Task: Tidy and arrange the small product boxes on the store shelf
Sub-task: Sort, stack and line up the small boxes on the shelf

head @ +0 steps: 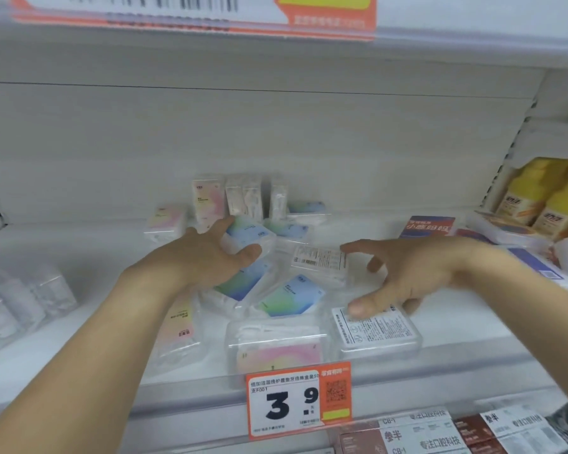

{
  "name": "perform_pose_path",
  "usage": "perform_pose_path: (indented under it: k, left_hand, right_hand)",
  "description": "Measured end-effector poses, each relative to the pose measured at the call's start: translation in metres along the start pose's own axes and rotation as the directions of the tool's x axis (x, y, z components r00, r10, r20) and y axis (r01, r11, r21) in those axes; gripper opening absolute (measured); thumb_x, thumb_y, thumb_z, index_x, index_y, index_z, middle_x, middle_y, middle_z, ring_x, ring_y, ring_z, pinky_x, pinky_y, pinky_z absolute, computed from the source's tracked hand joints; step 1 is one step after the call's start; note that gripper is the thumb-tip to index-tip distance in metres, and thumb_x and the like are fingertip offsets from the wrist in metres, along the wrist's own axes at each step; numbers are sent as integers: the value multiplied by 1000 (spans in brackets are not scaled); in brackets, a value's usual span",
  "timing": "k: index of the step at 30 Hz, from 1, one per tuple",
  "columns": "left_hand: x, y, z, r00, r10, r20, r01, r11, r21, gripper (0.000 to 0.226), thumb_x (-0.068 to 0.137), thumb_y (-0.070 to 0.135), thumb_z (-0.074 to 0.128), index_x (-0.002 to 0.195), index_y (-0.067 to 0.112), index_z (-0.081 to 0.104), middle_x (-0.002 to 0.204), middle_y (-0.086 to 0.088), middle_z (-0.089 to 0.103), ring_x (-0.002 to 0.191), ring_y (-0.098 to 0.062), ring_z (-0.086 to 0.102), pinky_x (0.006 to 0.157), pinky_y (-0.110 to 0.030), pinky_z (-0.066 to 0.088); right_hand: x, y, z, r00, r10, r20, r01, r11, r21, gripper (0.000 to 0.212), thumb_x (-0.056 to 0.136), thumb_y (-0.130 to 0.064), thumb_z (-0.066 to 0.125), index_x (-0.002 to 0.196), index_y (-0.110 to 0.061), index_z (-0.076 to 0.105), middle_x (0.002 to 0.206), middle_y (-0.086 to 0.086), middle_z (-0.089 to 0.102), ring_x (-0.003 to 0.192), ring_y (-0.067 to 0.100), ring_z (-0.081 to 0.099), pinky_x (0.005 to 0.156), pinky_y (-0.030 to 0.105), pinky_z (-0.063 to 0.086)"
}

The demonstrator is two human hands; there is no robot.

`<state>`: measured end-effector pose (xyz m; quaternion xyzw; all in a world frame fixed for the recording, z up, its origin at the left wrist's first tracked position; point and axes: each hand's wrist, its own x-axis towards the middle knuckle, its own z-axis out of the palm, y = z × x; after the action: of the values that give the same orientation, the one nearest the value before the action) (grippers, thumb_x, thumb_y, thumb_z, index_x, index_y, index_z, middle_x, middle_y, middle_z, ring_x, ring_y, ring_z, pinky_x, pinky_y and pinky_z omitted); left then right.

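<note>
Several small clear plastic boxes lie jumbled on the white shelf [456, 326]. My left hand [204, 253] grips a box with a blue-green label [250, 235], thumb on its front edge and fingers behind it. My right hand [404, 273] hovers with fingers spread over a box turned barcode side up [318, 260]; its thumb tip rests on a label-up box [377, 332] at the shelf front. Two more blue-green boxes [292, 299] lie between my hands. Pink-labelled boxes [276, 352] lie at the front, and three boxes stand upright [210, 198] at the back.
An orange price tag reading 3.9 [295, 401] hangs on the shelf's front rail. Clear round containers [23, 303] sit at the left. Yellow packs [545, 198] and a dark blue box [430, 227] stand at the right. A lower shelf holds boxed goods [440, 434].
</note>
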<state>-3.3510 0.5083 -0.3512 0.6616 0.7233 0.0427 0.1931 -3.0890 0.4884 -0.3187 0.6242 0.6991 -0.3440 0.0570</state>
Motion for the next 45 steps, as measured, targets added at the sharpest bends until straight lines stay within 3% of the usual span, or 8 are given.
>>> perform_pose_path:
  k: [5,11,15,21,25,29,33,45]
  left_hand:
    - [0,-6,2,1000,6,5,-6,1000,0,81,81,81,26,149,49,-4,158,-11,22,132,-32,45,104,-38,37]
    - [-27,-35,-17,998,-56,4,56,998,-18,92,71,88,33,149,49,4,156,0,30,134,-27,43,99,-36,40]
    - [-52,-43,-26,936,-266,229,252,964,90,99,62,86,53,138,26,30,111,-10,61,84,-28,72,71,-35,59]
    - [-49,-37,-15,983,-91,156,84,995,54,74,73,78,52,110,14,45,89,4,67,59,-15,73,65,-20,43]
    - [-37,-46,-14,990,-93,102,108,981,-162,82,80,79,36,139,22,36,83,-2,74,63,-18,73,81,-24,48]
    - [14,-68,-7,892,-184,-413,70,959,-275,72,88,64,45,141,17,37,133,-16,44,121,-36,49,99,-41,43]
    - [62,-74,-8,955,-161,-249,71,940,-334,79,76,79,37,144,41,31,150,-8,27,136,-35,29,108,-49,32]
    - [36,-58,-1,970,113,-213,-165,955,-248,38,89,47,60,125,34,57,118,-2,33,77,-20,66,80,-23,49]
  right_hand:
    - [9,-17,41,958,-118,-263,153,982,113,95,66,-52,84,145,-28,36,104,-20,53,92,2,55,78,16,46]
    - [10,-11,24,927,-100,-362,138,987,82,97,66,-62,79,147,-33,33,141,-4,47,120,16,54,92,26,42]
    - [50,-35,-2,781,-254,-571,343,938,51,78,70,-55,79,138,-40,44,136,2,41,127,20,46,98,31,43]
    - [134,-111,-12,772,-400,-493,263,908,-325,89,74,-67,67,148,-51,20,156,3,13,144,28,15,110,54,29]
    - [168,-131,-14,832,-338,-440,189,918,-348,91,73,-83,51,150,-48,17,153,6,16,144,35,5,110,60,30]
    - [168,-129,-18,788,-357,-502,171,910,-378,77,79,-70,57,145,-41,30,141,11,26,137,36,16,100,49,39]
    - [148,-107,-22,729,-425,-536,153,865,-478,59,83,-58,59,134,-39,36,130,9,30,128,35,25,85,42,44]
    - [111,-63,-22,743,-282,-607,288,953,-91,60,80,-43,75,135,-31,53,137,1,54,120,21,55,86,22,40]
